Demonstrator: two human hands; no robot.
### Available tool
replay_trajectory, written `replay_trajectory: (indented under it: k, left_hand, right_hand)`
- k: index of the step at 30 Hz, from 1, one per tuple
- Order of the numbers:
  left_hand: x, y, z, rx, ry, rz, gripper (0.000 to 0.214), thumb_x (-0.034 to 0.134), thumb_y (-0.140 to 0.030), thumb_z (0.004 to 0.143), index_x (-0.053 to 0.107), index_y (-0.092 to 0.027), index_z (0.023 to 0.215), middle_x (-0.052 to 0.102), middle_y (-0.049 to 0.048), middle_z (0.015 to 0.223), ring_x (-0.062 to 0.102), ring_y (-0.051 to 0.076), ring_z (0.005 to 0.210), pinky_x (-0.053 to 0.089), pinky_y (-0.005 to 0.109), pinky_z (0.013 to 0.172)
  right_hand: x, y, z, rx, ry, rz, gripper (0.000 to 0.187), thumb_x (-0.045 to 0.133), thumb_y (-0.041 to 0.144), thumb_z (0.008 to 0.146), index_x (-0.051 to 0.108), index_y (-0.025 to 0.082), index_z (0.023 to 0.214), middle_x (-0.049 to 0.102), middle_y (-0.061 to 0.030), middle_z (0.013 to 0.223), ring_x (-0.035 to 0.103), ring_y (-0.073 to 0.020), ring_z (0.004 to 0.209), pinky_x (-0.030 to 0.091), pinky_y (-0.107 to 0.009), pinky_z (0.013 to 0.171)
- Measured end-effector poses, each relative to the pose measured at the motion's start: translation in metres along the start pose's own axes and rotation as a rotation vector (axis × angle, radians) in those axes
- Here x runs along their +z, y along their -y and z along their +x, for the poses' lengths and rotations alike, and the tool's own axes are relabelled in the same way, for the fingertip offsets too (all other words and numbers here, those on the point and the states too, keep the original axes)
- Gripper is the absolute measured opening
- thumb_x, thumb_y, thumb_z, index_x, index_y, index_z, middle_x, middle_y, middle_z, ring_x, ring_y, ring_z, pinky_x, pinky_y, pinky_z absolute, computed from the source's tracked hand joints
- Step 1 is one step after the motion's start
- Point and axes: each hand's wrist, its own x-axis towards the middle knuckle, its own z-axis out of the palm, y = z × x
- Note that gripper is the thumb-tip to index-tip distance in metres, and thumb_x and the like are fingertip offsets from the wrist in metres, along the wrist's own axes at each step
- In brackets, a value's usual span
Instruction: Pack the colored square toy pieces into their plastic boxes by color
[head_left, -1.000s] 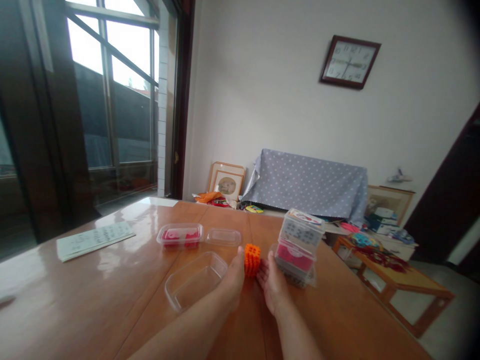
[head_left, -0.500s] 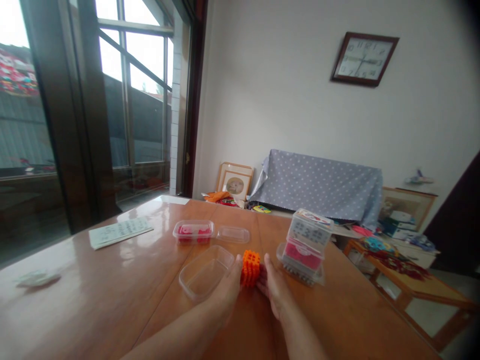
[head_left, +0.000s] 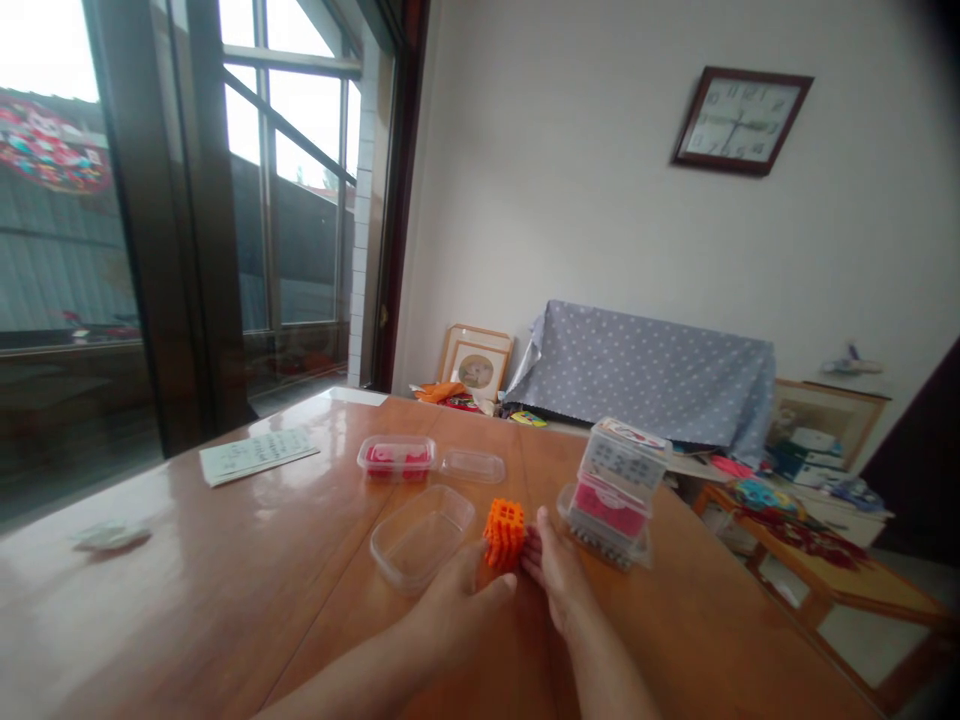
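A stack of orange plastic interlocking blocks (head_left: 505,533) stands upright on the wooden table, between my two hands. My left hand (head_left: 457,595) is at its near left side, thumb stretched out in front and the other fingers partly hidden. On the right, my right hand (head_left: 556,565) is open, its fingers extended with their tips at or very near the stack's side; whether they touch is hard to tell. Just left of the stack lies a clear plastic tub (head_left: 422,538) with nothing in it.
Stacked clear boxes (head_left: 616,485) with pink and grey contents stand at the right. Farther back are a tub of red pieces (head_left: 396,458) and a clear lid (head_left: 472,465). Written paper (head_left: 259,455) and a small crumpled packet (head_left: 112,537) lie at the left of the table (head_left: 247,600).
My left hand has dropped lower and nearer, its thumb swinging from upright to pointing right before the stack. My right hand stays beside the stack. The whole view has shifted slightly.
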Motion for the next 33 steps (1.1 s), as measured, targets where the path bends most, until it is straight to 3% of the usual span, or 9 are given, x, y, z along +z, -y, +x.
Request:
replay_trajectory:
  k: [5,8,10,14,21,27,33]
  left_hand:
    - [-0.034,-0.012,-0.022,0.199,-0.152,0.686,0.039,0.060,-0.035,0.090,0.064,-0.026,0.127,0.064,0.0108,0.133,0.054,0.032,0.123,0.040,0.048,0.107]
    - [-0.057,-0.012,-0.021,0.120,-0.179,0.954,0.047,0.063,-0.032,0.084,0.062,-0.025,0.131,0.064,0.0111,0.133,0.052,0.034,0.122,0.035,0.051,0.106]
    - [-0.071,-0.010,-0.020,0.058,-0.150,1.028,0.044,0.060,-0.026,0.083,0.065,-0.025,0.126,0.069,0.0103,0.122,0.055,0.033,0.116,0.035,0.049,0.102]
    - [-0.093,-0.011,-0.027,0.037,-0.100,1.021,0.033,0.052,-0.016,0.082,0.073,-0.027,0.104,0.074,0.0069,0.099,0.058,0.029,0.105,0.034,0.044,0.095]
    - [-0.120,-0.031,-0.057,0.048,0.020,0.923,0.032,0.050,-0.008,0.073,0.072,-0.025,0.088,0.073,0.0023,0.090,0.059,0.024,0.100,0.036,0.036,0.090]
    - [-0.119,-0.030,-0.071,0.084,0.087,0.848,0.035,0.048,-0.004,0.065,0.069,-0.025,0.084,0.071,-0.0016,0.088,0.060,0.020,0.090,0.035,0.034,0.087]
    - [-0.115,-0.033,-0.063,0.075,0.146,0.853,0.037,0.048,-0.002,0.062,0.070,-0.024,0.084,0.070,-0.0009,0.086,0.059,0.021,0.093,0.034,0.034,0.086]
  right_hand:
    - [-0.005,0.001,0.006,-0.063,-0.076,0.001,0.066,0.062,0.074,0.081,0.068,0.016,0.113,0.073,-0.0177,0.119,0.070,-0.0310,0.113,0.056,-0.044,0.098]
    - [-0.007,0.001,0.008,-0.079,-0.070,0.003,0.070,0.062,0.073,0.082,0.067,0.012,0.116,0.071,-0.0207,0.124,0.070,-0.0314,0.113,0.056,-0.045,0.099]
    - [-0.007,0.001,0.008,-0.093,-0.066,0.000,0.071,0.064,0.071,0.082,0.066,0.010,0.118,0.071,-0.0212,0.123,0.070,-0.0316,0.113,0.055,-0.046,0.099]
    - [-0.007,0.002,0.004,-0.121,-0.079,-0.021,0.069,0.064,0.069,0.082,0.067,0.011,0.119,0.072,-0.0206,0.123,0.070,-0.0319,0.113,0.054,-0.047,0.101]
    - [-0.008,0.008,0.001,-0.154,-0.115,-0.012,0.068,0.063,0.067,0.084,0.068,0.007,0.114,0.072,-0.0238,0.119,0.071,-0.0316,0.111,0.053,-0.046,0.102]
    - [-0.006,0.010,-0.001,-0.155,-0.138,-0.004,0.068,0.064,0.067,0.083,0.070,0.009,0.119,0.074,-0.0222,0.117,0.068,-0.0331,0.117,0.053,-0.046,0.102]
    - [-0.008,0.010,0.000,-0.163,-0.141,-0.011,0.066,0.065,0.069,0.081,0.072,0.012,0.114,0.076,-0.0179,0.115,0.070,-0.0315,0.115,0.055,-0.045,0.101]
